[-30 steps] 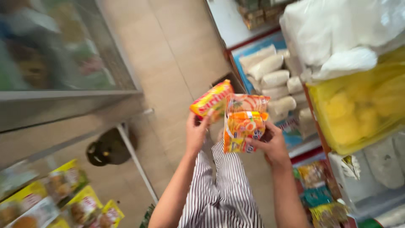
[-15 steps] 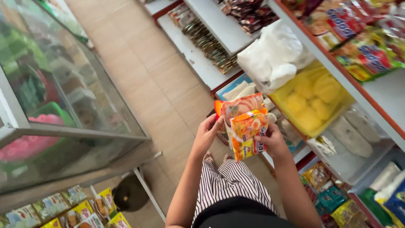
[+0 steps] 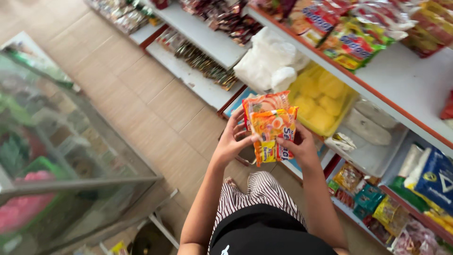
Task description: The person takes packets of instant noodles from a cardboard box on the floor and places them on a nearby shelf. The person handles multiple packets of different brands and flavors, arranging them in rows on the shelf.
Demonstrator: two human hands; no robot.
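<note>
1. While the small stack of snack packets [image 3: 270,126] is held up in front of the body, the left hand [image 3: 232,141] is closed on its left edge, thumb laid across the front.
2. The right hand [image 3: 298,147] is closed on the right edge and lower corner of the same stack, fingers curled over the front packet.
3. Two packets can be counted, an orange one in front and a second, orange and white, behind; whether a third is hidden behind cannot be told.
4. The stack is carried by no surface: it is held over the tiled floor [image 3: 141,108], just off the front edge of the lower white shelf [image 3: 200,85].
5. A slip is judged possible, since the glossy wrappers are only pinched at their edges and the rear packet could slide out and drop to the floor.
6. Just beyond the stack, one white plastic bag [image 3: 269,63] and one yellow bag of snacks [image 3: 323,97] are seen on the shelves.
7. One glass display case [image 3: 71,156] stands at the left.
</note>
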